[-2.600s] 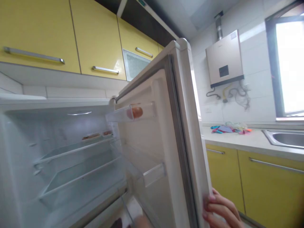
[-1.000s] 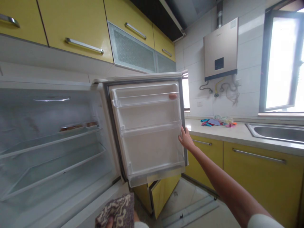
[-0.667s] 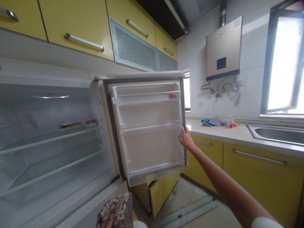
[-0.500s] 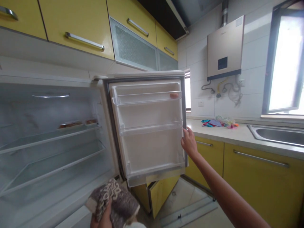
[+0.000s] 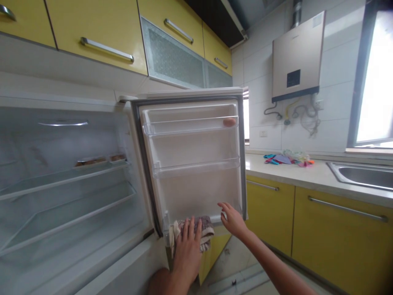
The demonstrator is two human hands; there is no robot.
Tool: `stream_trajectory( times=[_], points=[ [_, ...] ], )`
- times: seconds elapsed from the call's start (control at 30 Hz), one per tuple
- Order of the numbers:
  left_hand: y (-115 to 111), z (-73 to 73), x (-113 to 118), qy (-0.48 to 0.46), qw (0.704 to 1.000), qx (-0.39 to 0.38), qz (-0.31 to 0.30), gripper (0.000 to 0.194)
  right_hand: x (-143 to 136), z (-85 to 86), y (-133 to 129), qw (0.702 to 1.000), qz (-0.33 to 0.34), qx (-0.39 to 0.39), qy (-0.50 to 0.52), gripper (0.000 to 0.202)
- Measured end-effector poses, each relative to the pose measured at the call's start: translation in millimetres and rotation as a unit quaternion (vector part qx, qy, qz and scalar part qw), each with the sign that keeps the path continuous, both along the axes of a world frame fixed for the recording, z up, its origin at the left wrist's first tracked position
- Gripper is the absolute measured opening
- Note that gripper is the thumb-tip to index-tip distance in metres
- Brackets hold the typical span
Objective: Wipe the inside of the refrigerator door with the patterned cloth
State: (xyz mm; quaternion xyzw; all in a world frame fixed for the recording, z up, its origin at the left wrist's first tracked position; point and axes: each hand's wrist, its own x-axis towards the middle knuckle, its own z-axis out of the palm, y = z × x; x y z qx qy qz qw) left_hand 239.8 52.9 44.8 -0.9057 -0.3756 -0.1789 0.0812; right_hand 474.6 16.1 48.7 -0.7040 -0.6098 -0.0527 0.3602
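The white fridge door (image 5: 196,147) stands wide open, its inner racks facing me. My left hand (image 5: 188,250) presses a brown patterned cloth (image 5: 205,229) flat against the door's bottom rack, fingers spread over it. My right hand (image 5: 232,219) hovers open just right of the cloth, near the door's lower right corner, holding nothing. An egg (image 5: 229,121) lies at the right end of the door's top rack.
The fridge interior (image 5: 67,192) has glass shelves, with small food trays (image 5: 98,160) on the upper one. Yellow cabinets hang above and run under the counter (image 5: 307,176) at right. Coloured items (image 5: 287,158) lie on the counter beside a steel sink (image 5: 365,176). A water heater (image 5: 297,57) hangs on the wall.
My left hand rose with the cloth and pressed it onto the door's bottom rack. My right hand let go of the door's edge and dropped beside the cloth.
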Motion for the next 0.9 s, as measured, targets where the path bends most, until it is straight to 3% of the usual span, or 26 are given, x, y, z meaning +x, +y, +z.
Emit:
stream_trajectory(
  times=[0.17, 0.2, 0.3, 0.47, 0.57, 0.7, 0.9],
  points=[
    [3, 22.3, -7, 0.01, 0.995, -0.091, -0.05, 0.091, 3, 7.2, -3, 1.0, 0.009, -0.028, 0.004, 0.039],
    [6, 29.2, -10, 0.012, 0.993, -0.102, -0.058, 0.085, 2, 9.3, -3, 0.999, 0.012, -0.03, 0.005, 0.038],
    [17, 51.3, -15, 0.009, 0.991, -0.112, -0.07, 0.045, -10, 20.1, 0, 0.999, 0.033, -0.031, -0.004, 0.036],
    [34, 74.1, -26, 0.014, 0.998, -0.052, -0.026, 0.043, -60, 51.1, 12, 0.987, 0.138, -0.029, -0.079, 0.036],
    [46, 68.1, -42, 0.013, 0.997, -0.069, 0.007, 0.037, -90, 61.9, 25, 0.97, 0.181, -0.079, -0.139, 0.043],
    [64, 46.8, -69, -0.04, 0.995, -0.092, 0.006, 0.042, -115, 57.3, 43, 0.951, 0.135, -0.19, -0.205, 0.056],
    [88, 19.0, -97, -0.147, 0.983, -0.11, 0.008, 0.042, -144, 54.9, 73, 0.926, 0.127, -0.257, -0.246, 0.05]
  ],
)
